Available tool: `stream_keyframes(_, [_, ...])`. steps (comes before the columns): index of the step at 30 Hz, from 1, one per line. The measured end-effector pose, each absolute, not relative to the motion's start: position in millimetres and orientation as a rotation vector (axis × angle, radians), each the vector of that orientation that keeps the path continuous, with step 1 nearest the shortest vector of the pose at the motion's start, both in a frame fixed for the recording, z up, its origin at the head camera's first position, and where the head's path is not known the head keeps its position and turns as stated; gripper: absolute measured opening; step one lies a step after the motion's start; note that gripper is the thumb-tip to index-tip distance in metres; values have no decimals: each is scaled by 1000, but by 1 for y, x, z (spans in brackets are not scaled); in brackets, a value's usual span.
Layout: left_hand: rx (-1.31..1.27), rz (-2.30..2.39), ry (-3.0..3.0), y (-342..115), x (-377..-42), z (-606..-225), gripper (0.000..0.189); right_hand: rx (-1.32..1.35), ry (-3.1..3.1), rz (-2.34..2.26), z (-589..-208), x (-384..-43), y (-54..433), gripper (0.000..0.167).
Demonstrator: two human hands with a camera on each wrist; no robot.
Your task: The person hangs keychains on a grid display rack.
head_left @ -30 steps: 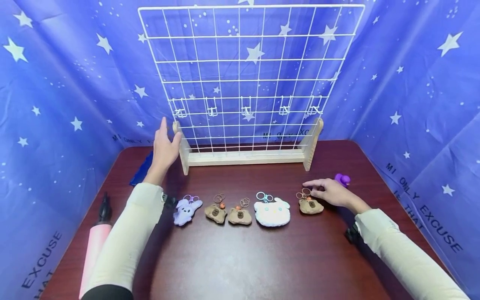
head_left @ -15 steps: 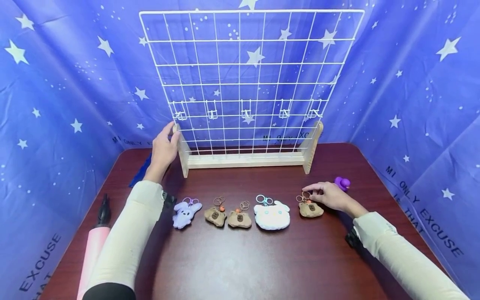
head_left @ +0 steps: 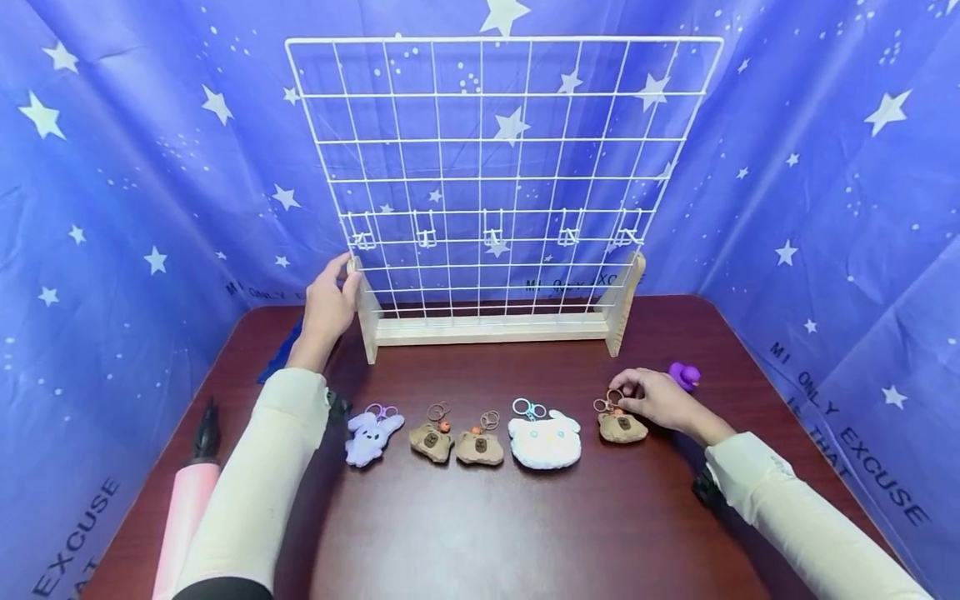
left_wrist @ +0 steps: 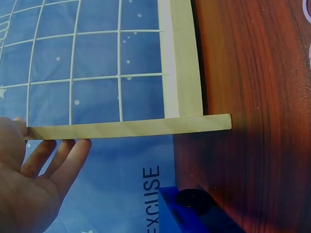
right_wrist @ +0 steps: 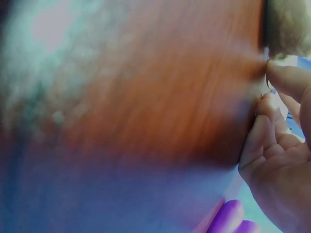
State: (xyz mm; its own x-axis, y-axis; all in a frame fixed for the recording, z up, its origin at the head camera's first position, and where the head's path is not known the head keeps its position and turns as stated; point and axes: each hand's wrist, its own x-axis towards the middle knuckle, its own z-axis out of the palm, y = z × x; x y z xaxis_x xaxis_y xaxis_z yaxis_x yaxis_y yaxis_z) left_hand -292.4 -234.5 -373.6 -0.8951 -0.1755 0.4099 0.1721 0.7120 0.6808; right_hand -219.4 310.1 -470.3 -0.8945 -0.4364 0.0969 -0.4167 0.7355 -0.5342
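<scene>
Left grip (head_left: 328, 308) and right grip (head_left: 658, 400) bare. Left sleeve (head_left: 243, 492), right sleeve (head_left: 810, 517): off-white, lightly creased, looser cuffs (head_left: 296, 396) at the wrists. Black band (head_left: 225, 588) past left sleeve's upper end. Small black module (head_left: 707, 487) by each cuff, details too small.

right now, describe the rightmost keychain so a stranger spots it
Find the white wire rack on the dark red table. In front of it lies a row of keychains; at its right end, past the white keychain, is a brown keychain. Its two brown look-alikes sit left of the white one; only this one has the right hand at it.
</scene>
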Motion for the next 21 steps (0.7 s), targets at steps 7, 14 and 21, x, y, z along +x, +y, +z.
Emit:
stream_keyframes(7, [-7, -1050, -2452, -232, -294, -376, 46, -761, 2903, -889, -472, -221, 310, 25])
stream_keyframes(14, [-18, -1051, -2467, -232, -296, -378, 46, -795, 2861, -889, -470, -222, 312, 20])
stream_keyframes(21, [-29, -1058, -2461, -236, -295, -376, 46, -813, 2874, -932, -457, -226, 310, 19])
